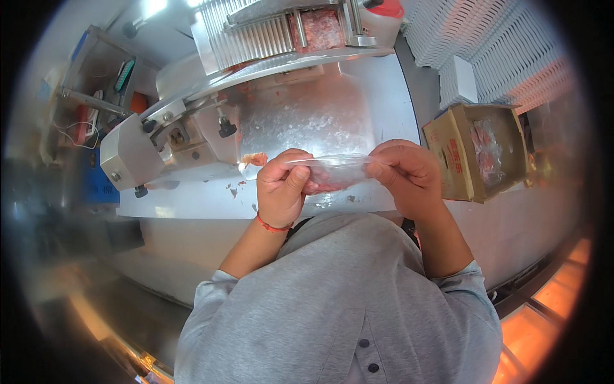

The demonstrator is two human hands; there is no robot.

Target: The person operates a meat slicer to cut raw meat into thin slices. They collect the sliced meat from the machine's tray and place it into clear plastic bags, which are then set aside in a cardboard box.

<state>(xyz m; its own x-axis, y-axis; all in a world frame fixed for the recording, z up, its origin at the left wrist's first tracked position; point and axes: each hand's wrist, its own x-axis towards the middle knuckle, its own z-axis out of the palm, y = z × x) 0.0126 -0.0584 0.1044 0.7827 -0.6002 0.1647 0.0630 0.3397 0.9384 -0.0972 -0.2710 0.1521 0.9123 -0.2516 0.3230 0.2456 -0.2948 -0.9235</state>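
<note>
A clear plastic bag (338,173) with reddish meat inside hangs between my two hands in front of my body. My left hand (284,187), with a red cord bracelet at its wrist, pinches the bag's left upper end between thumb and fingers. At the opposite end, my right hand (407,177) grips the bag's upper edge in the same way. Beyond the bag lies the metal surface of a meat slicer (307,115), wet and streaked with bits. A scrap of meat or fat (254,159) rests just past my left hand.
The slicer's ribbed carriage (259,36) holds a block of red meat (318,30) at the top. An open cardboard box (448,158) with a bagged item stands right, below stacked white trays (503,43). Black knobs (227,127) and a metal housing (129,151) jut out left.
</note>
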